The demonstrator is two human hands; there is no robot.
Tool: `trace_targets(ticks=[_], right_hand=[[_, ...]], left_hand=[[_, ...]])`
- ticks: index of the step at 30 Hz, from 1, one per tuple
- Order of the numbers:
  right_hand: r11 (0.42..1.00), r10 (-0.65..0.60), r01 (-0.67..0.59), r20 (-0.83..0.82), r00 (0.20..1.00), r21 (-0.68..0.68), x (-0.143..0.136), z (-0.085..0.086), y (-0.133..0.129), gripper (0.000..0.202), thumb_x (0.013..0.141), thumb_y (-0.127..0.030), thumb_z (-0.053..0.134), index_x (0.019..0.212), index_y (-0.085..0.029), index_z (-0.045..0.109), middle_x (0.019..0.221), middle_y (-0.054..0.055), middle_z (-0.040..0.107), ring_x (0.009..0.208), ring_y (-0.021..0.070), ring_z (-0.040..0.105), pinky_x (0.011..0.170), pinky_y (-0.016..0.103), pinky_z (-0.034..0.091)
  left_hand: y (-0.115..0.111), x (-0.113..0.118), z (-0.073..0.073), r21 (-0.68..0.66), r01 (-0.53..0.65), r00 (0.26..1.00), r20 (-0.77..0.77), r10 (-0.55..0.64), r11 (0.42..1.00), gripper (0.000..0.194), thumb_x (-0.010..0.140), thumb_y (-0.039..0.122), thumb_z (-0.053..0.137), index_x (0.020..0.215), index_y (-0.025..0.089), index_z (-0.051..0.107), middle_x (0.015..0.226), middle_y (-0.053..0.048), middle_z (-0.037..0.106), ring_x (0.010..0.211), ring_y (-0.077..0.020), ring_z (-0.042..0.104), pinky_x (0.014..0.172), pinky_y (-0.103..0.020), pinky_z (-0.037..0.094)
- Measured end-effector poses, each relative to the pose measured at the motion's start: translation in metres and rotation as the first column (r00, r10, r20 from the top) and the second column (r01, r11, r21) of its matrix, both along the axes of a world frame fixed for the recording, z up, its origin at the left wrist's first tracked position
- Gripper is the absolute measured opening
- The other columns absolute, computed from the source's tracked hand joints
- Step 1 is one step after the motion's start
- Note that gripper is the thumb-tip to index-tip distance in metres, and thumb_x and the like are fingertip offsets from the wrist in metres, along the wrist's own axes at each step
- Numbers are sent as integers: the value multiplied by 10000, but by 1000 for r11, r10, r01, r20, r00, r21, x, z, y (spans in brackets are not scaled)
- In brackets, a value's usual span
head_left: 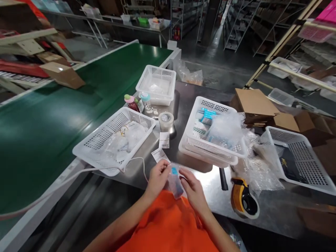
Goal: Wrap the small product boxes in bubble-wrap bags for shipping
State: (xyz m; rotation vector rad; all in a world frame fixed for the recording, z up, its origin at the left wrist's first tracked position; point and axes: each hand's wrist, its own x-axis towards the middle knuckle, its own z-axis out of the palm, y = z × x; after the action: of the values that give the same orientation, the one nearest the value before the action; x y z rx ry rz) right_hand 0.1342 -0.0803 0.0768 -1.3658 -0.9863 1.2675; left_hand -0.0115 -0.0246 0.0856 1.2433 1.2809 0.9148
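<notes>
At the table's front edge, a small clear plastic bag (175, 182) with a blue label and a dark item inside lies between my hands. My left hand (159, 175) pinches the bag's upper left corner. My right hand (193, 185) is at the bag's right side, fingers bent against its edge; whether they grip it is hard to tell. Just beyond my left hand are two white printed labels, one (160, 155) partly behind the fingers and another (164, 140) farther back. Behind them stands a roll of clear tape (166, 121).
White baskets stand left (91, 142), at the back (171, 75), right (193, 134) and far right (315, 161). A yellow tape dispenser (243, 199) and bubble wrap (262, 175) lie right. Two bottles stand behind the left basket. A green conveyor (105, 77) runs along the left.
</notes>
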Motion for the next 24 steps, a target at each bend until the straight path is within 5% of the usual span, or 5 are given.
trace_targets(ticks=[3,7,14,18,24], right_hand=[[978,-157,115,253,955,172,25,12,-9,258,874,-369,564,1082,-246,657,1129,91,637,1053,250,599,850,404,512],[960,-192,69,461,867,270,32,-13,-5,478,639,-374,798,1049,-225,604,1388,139,431,1299,339,415,1026,496,401],[991,-94,58,330,939,118,-14,-60,14,354,697,-342,730,1020,-222,651,1367,133,484,1222,307,508,909,402,486],[992,-75,49,230,970,114,-15,-50,18,123,791,-287,610,743,-200,681,1045,103,678,986,248,630,826,353,498],[988,-75,65,66,995,137,-18,-32,14,139,682,-220,739,818,-220,710,899,28,692,897,210,620,863,328,446]], left_hand=[[2,-9,0,-231,-19,976,209,69,973,151,756,336,554,766,216,463,476,104,395,396,-75,324,381,-188,237],[0,-1,9,-194,-22,966,247,71,981,181,765,350,581,832,211,485,498,106,417,419,-71,348,378,-170,272],[17,1,25,-98,-11,980,198,31,995,227,732,375,622,805,197,501,499,107,428,392,-52,362,359,-158,252],[20,-1,17,-195,-23,978,197,62,981,303,670,419,665,779,198,490,467,118,413,353,-46,337,331,-149,217],[19,7,20,-281,99,900,434,35,955,462,638,427,753,953,167,538,651,20,625,444,-70,455,382,-170,333]])
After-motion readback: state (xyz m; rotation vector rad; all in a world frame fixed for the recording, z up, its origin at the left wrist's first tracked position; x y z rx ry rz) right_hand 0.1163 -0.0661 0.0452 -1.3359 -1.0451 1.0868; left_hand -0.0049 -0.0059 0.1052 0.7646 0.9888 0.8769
